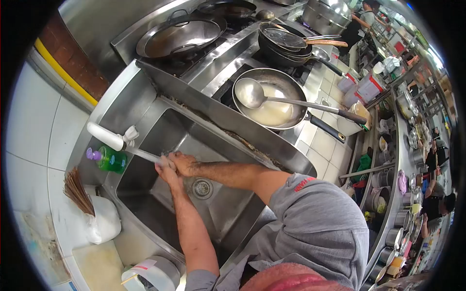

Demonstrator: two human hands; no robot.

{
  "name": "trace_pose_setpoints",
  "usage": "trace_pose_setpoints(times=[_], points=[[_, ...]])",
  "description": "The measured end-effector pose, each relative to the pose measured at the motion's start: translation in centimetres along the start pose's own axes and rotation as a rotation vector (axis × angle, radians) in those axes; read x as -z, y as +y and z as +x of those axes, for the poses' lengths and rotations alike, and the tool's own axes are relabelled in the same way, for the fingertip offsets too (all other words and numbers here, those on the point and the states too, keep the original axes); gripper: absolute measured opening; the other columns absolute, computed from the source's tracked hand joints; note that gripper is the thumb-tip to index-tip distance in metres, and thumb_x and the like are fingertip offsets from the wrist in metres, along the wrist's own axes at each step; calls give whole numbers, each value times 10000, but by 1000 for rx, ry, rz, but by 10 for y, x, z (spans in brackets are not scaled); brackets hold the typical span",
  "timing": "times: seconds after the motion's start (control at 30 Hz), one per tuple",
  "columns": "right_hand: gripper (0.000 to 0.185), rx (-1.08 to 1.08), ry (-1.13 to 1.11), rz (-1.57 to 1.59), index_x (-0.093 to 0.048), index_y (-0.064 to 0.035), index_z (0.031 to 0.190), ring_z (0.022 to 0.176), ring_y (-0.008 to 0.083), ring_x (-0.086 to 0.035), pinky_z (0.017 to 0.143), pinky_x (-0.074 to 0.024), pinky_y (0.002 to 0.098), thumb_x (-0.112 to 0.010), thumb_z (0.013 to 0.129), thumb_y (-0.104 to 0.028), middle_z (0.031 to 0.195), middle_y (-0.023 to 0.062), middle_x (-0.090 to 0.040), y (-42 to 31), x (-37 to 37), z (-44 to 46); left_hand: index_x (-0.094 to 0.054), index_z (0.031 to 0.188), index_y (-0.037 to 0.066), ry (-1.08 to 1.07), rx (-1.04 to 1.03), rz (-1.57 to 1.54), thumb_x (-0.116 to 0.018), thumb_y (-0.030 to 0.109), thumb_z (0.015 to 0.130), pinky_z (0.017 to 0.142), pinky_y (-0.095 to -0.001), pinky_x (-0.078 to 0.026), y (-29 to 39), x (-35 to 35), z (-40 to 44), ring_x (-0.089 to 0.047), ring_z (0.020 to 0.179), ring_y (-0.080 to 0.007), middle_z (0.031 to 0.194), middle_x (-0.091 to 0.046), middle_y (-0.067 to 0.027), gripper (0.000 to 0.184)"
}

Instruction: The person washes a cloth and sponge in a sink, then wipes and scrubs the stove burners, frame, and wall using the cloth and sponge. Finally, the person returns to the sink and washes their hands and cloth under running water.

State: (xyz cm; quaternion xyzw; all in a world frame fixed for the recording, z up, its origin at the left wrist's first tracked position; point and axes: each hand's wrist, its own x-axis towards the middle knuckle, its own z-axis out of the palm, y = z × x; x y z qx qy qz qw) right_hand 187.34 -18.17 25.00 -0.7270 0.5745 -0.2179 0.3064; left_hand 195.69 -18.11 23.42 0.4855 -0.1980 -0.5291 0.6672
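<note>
Water runs from a white tap (106, 136) at the left side of a steel sink (228, 213). Under the stream, my left hand (167, 173) and my right hand (182, 164) touch each other above the basin. Their fingers are bent together and partly blurred by the water, so whether anything lies between them is hidden. Below and right of the hands is the round drain (202, 188). A green soap bottle (112, 160) with a purple pump stands on the sink's left ledge, close to the tap.
Beyond the sink wall, a pan (286, 109) with a ladle (250, 93) rests on the stove, near stacked pans (281, 43) and a wok (182, 38). A bundle of sticks (77, 191) stands at left. Other people (371, 17) are at the upper right and far right.
</note>
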Motion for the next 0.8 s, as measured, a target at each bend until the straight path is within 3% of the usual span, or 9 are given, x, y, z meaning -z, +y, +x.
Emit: trace_pose_setpoints(times=[0.07,0.2,0.23,0.3,0.4,0.47,0.63,0.7,0.8], points=[[516,-37,10,18,-446,-29,1090,970,383,-564,814,-465,434,-692,652,-152,1035,224,-558,-14,13,-4,-486,1148,-45,-417,273,-520,-566,291,883,866,-420,-460,-14,24,7,-513,1076,-297,1075,-553,-188,435],[597,15,-211,195,-406,-78,1236,1044,332,-516,856,-428,427,-681,727,-226,1101,157,-497,-9,15,-3,-492,1128,-60,-367,315,-554,-554,304,886,832,-392,-477,-21,33,8,-561,997,-283,1068,-568,-176,441],[597,15,-209,192,-406,-78,1236,1044,332,-516,856,-428,427,-681,727,-226,1101,157,-497,-8,14,-5,-489,1109,-39,-157,172,-315,-557,275,886,809,-379,-481,-14,32,5,-571,937,-265,1037,-570,-162,391],[493,-585,-111,1379,-426,-98,1241,1011,268,-521,853,-414,401,-610,813,-256,1088,119,-514,-18,23,-13,-486,1091,-18,54,19,-83,-560,247,887,785,-367,-484,3,17,-9,-582,877,-247,1006,-571,-147,343],[305,-743,-111,1478,-529,-52,1110,903,202,-540,781,-436,374,-498,897,-268,985,84,-572,-13,8,4,-497,1058,-14,196,-175,206,-598,209,860,714,-350,-495,6,0,-26,-576,805,-213,946,-571,-125,316],[278,-582,-38,1565,-590,-7,1000,838,186,-559,741,-455,337,-452,924,-236,945,87,-596,8,-35,24,-484,1068,-6,-82,-313,268,-632,181,833,705,-348,-490,4,1,-29,-565,798,-209,941,-555,-107,335],[253,-162,-68,1228,-608,-42,1010,810,195,-582,764,-453,312,-451,909,-211,876,66,-607,-22,0,22,-447,1201,40,-30,-47,-107,-619,219,834,800,-351,-467,39,2,-9,-526,976,-219,1089,-518,-117,443],[232,247,7,265,-627,-81,988,831,239,-589,749,-453,342,-520,902,-268,919,93,-628,5,-9,69,-428,1263,60,-373,201,-291,-595,279,841,859,-381,-450,30,13,14,-492,1079,-229,1170,-503,-120,503],[274,90,166,178,-658,-109,974,1106,211,-452,896,-353,450,-554,880,-345,1261,87,-481,-25,28,82,-467,1231,33,-235,217,-241,-557,350,861,922,-402,-414,28,3,14,-513,1091,-259,1214,-515,-108,496]])
